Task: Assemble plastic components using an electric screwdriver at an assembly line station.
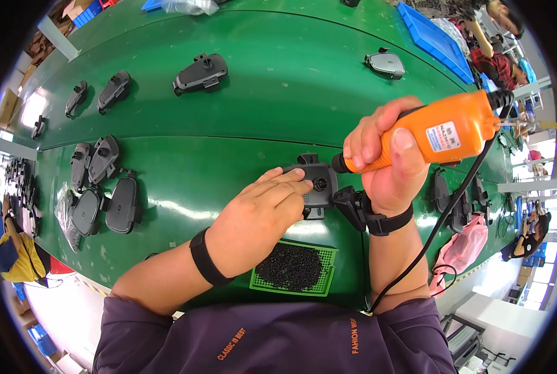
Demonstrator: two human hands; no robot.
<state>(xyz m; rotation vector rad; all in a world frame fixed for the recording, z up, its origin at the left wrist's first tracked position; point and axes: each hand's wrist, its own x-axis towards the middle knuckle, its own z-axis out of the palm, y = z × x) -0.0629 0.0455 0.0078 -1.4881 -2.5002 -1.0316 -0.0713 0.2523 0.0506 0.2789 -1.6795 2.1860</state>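
Observation:
My left hand (pixel 267 206) rests over a black phone mount (pixel 321 198) on the green table, its fingers holding it down beside the round ball stud on its back. The thumb is hidden. In my right hand (pixel 387 149) is an orange electric screwdriver (pixel 456 128), wrapped by the fingers and tilted so its black nose points left, close to the mount's right edge. I cannot make out a bit at its tip. Near my left forearm a green mesh basket (pixel 324 288) holds many small black screws (pixel 289 266).
More phone mounts lie on the left (pixel 122 206), along the back (pixel 201 73) and at the back right (pixel 386 63). Others sit beside a pink mesh cloth (pixel 465 242) on the right. The screwdriver's black cable (pixel 425 246) hangs past my right forearm. A blue tray (pixel 434 40) stands far right.

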